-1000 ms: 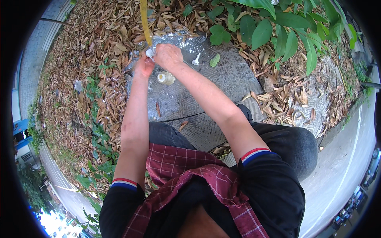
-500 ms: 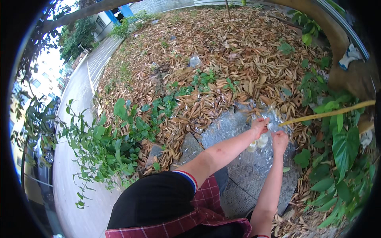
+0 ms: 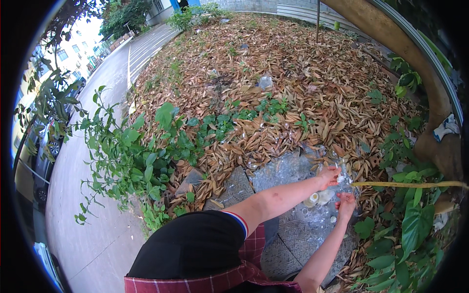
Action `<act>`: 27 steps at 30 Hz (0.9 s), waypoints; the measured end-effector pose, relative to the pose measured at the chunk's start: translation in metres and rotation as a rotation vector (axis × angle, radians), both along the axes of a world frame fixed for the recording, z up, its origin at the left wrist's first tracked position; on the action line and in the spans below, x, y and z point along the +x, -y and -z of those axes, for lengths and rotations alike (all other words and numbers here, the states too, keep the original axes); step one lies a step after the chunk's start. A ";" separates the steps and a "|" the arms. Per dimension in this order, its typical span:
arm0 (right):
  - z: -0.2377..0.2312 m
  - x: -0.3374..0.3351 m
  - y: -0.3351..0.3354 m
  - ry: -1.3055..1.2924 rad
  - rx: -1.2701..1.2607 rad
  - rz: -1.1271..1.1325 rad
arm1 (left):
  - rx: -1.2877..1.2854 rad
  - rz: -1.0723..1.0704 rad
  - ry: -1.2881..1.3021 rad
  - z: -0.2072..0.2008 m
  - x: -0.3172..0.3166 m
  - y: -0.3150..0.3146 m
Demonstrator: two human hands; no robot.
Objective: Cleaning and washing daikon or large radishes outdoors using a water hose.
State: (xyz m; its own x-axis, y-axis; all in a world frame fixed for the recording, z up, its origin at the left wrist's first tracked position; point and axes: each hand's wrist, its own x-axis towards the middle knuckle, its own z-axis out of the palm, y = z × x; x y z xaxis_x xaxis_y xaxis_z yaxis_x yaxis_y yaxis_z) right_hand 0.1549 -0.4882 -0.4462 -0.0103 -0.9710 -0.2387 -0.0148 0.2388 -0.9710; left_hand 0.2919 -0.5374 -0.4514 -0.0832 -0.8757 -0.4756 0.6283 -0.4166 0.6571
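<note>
My left hand (image 3: 329, 178) reaches over the wet paving, its fingers pinched on a small white piece (image 3: 340, 179) whose kind I cannot make out. Just below and to the right is my right hand (image 3: 346, 204), apart from the left, with curled fingers; what they hold, if anything, is too small to tell. A yellow hose (image 3: 400, 185) comes in from the right, and its end is close to both hands amid splashing water. Under the left forearm lie round whitish-yellow things (image 3: 315, 198) on the wet slab (image 3: 278, 172). Another small white bit (image 3: 333, 219) shows beside my right wrist.
Brown dry leaves (image 3: 234, 58) cover the ground ahead. Leafy green plants (image 3: 146, 151) grow at the left, broad-leaved ones (image 3: 415, 229) at the right. A thick trunk (image 3: 430, 88) bends along the right side, with a white-and-blue cloth (image 3: 447, 127) on it. A concrete road (image 3: 93, 195) runs at far left.
My hands have moved apart, the right one lower than the left. A small white bit now shows near the right wrist. The view has shifted, and the hose lies more level.
</note>
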 end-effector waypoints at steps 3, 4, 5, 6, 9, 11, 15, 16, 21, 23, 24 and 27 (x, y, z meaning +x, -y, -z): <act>0.014 0.014 0.009 -0.182 0.017 -0.030 | -0.104 0.198 0.104 0.005 -0.005 -0.008; 0.017 0.013 0.012 -0.168 -0.085 -0.014 | -0.076 0.116 0.050 0.000 -0.008 -0.008; 0.020 0.009 0.013 -0.156 -0.189 0.003 | -0.047 0.034 -0.005 -0.005 -0.009 -0.008; 0.024 0.004 0.009 0.029 -0.072 -0.003 | 0.005 -0.019 -0.010 -0.008 -0.005 -0.006; -0.001 0.021 -0.011 0.265 0.047 0.126 | 0.037 -0.115 -0.057 -0.003 0.024 -0.002; 0.005 0.024 -0.006 0.195 0.009 0.114 | 0.030 -0.028 -0.042 0.003 0.012 -0.007; 0.003 0.023 -0.004 0.022 -0.031 0.072 | 0.023 0.111 -0.008 -0.004 0.005 -0.009; 0.007 0.019 -0.004 -0.043 -0.138 0.025 | 0.029 0.038 -0.021 -0.008 0.013 -0.008; 0.001 0.036 -0.002 -0.149 -0.294 0.228 | -0.031 0.191 -0.054 -0.004 -0.005 -0.016; -0.011 0.034 -0.003 -0.190 -0.292 0.150 | 0.051 0.123 -0.004 -0.008 0.000 -0.010; -0.004 0.029 -0.004 -0.222 -0.246 0.102 | 0.072 0.036 -0.008 -0.003 0.006 -0.008; -0.003 0.031 0.000 -0.238 -0.294 0.112 | 0.058 0.043 0.007 0.000 0.001 -0.008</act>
State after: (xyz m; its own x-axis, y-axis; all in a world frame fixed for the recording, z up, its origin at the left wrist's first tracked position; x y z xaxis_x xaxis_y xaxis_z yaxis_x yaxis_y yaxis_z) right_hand 0.1860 -0.4886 -0.4434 -0.1414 -0.9874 0.0716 -0.2378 -0.0364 -0.9706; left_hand 0.2927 -0.5294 -0.4516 -0.1161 -0.8423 -0.5263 0.6045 -0.4804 0.6355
